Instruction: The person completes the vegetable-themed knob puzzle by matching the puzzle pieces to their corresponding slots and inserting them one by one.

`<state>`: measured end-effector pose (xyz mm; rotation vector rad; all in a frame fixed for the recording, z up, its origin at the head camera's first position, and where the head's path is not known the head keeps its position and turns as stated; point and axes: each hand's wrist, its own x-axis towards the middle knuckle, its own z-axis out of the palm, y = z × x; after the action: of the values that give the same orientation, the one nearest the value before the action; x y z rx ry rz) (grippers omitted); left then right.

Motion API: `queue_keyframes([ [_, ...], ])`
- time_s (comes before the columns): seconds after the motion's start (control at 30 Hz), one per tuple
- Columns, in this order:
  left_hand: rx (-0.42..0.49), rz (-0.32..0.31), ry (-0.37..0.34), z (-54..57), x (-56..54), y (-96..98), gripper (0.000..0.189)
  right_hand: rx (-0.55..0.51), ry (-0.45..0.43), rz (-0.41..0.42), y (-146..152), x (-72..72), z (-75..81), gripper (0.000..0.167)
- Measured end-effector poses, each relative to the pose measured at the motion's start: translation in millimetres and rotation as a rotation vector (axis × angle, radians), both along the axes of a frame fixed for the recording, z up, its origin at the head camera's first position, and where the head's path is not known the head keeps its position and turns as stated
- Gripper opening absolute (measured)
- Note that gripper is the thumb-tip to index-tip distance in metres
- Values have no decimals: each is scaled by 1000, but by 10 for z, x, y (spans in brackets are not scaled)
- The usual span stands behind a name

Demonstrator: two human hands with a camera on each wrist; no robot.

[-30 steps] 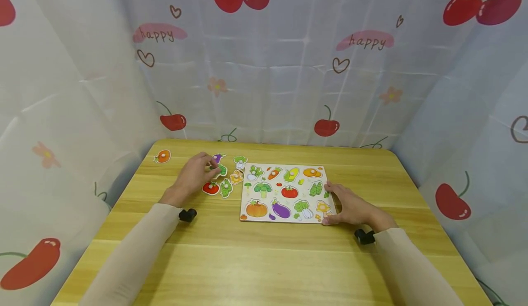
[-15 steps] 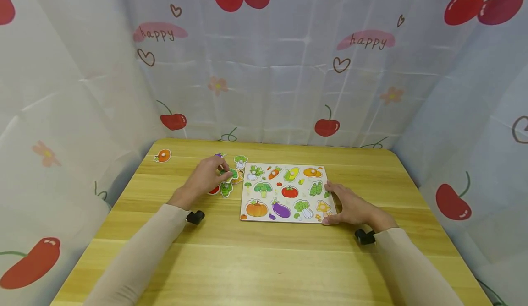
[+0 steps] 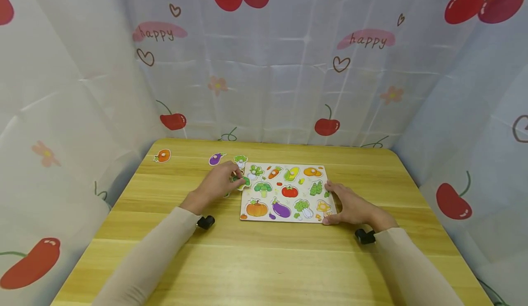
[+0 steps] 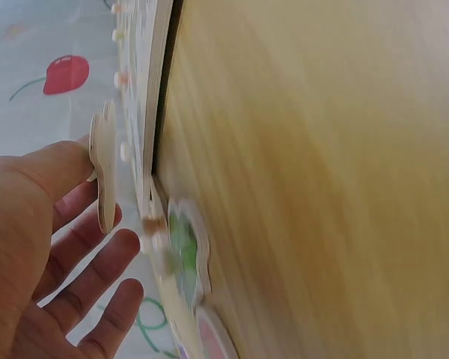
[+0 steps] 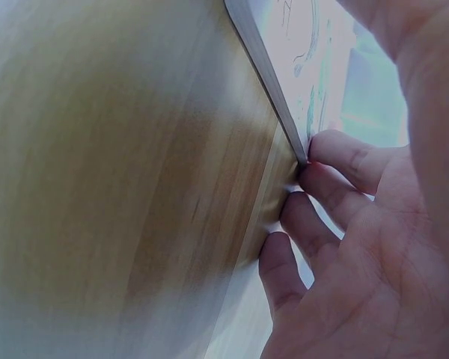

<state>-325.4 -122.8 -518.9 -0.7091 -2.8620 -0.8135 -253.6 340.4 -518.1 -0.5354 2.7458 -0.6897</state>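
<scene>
My left hand (image 3: 220,182) pinches a green broccoli puzzle piece (image 3: 246,183) over the left edge of the vegetable puzzle board (image 3: 303,191). In the left wrist view the piece (image 4: 105,168) stands on edge between thumb and fingers, above the board. At the board's right end my right hand (image 3: 354,206) touches the edge, thumb at the near corner and fingers along the side. In the right wrist view its fingertips (image 5: 325,146) meet the board's edge. Knobbed pieces, including a carrot (image 3: 274,173) and a corn (image 3: 291,174), sit in the top row.
Loose on the wooden table (image 3: 264,260) lie an eggplant piece (image 3: 215,159), a bok choy piece (image 3: 239,159) and, farther left, an orange piece (image 3: 162,155). My left hand hides others nearby; a green piece (image 4: 185,250) shows in the left wrist view. Cherry-print curtains (image 3: 264,90) surround the table.
My left hand took hold of the broccoli piece among the loose pieces and carried it right to the board's left edge, uncovering the eggplant piece. My right hand stayed in place.
</scene>
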Motion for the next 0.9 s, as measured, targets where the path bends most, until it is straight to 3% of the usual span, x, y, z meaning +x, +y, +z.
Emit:
queue_keyframes([
  [0.37, -43, -43, 6, 22, 49, 262, 18, 5, 0, -1, 11, 4, 6, 128],
  [0.73, -78, -79, 68, -26, 42, 443, 19, -2, 20, 15, -9, -3, 8, 124],
  [0.9, -81, -79, 47, -47, 32, 503, 19, 1, 19, 11, -18, -2, 2, 124],
])
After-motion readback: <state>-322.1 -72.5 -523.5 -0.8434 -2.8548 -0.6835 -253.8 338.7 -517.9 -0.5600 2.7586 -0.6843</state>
